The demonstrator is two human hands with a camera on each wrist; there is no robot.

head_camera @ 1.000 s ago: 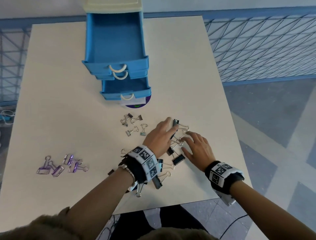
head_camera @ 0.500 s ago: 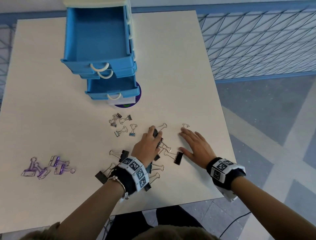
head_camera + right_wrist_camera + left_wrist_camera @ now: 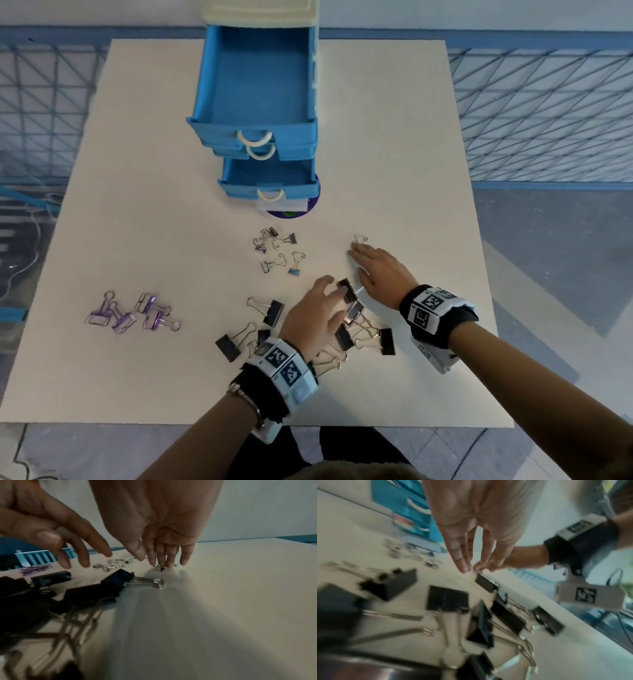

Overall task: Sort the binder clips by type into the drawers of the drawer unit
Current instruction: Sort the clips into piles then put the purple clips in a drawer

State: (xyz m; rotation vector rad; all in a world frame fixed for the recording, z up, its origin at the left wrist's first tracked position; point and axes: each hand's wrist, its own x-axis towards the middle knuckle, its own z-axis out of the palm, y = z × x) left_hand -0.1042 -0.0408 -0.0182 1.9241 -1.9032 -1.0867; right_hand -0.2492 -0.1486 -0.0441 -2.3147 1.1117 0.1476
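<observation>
Left hand [image 3: 317,317], fingers straight, hovers over black clips [image 3: 347,289] near the drawers [image 3: 253,132]; right hand [image 3: 382,272] flat, fingertips [image 3: 169,563] touching a small clip [image 3: 158,568].

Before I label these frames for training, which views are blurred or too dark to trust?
Head view: sharp, evenly lit, with wide-angle bending at the edges; the blue plastic drawer unit reads clearly. Left wrist view: motion-smeared, the large black binder clips soft-edged. Right wrist view: dim, the near clips blurred into shadow, though the right hand and small silver clip at its fingertips stay legible.
</observation>
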